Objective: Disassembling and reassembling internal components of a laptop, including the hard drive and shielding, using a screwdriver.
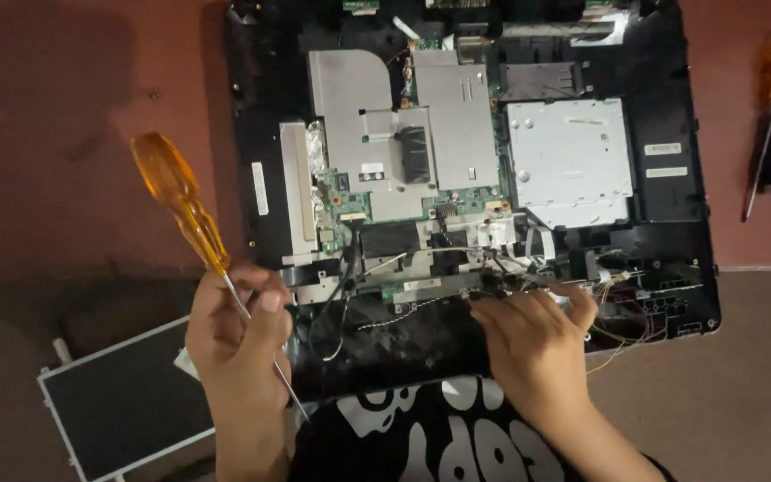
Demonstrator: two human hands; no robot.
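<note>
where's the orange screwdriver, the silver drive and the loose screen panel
orange screwdriver (176, 192), head view, on its clear orange handle
silver drive (568, 161), head view, middle of its metal cover
loose screen panel (122, 402), head view, on its dark face

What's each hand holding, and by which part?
Left hand grips the amber-handled screwdriver by its metal shaft. Right hand holds nothing, fingers resting among wires of the opened black computer chassis.

1. The left hand (238, 330) and its forearm are bare, with no glove, ring or watch showing.
2. The right hand (533, 335) is bare too, as is the wrist and forearm behind it; no sleeve reaches into view.
3. A black garment (439, 437) with large, rounded white printed shapes covers the body at the bottom edge between the arms.
</note>
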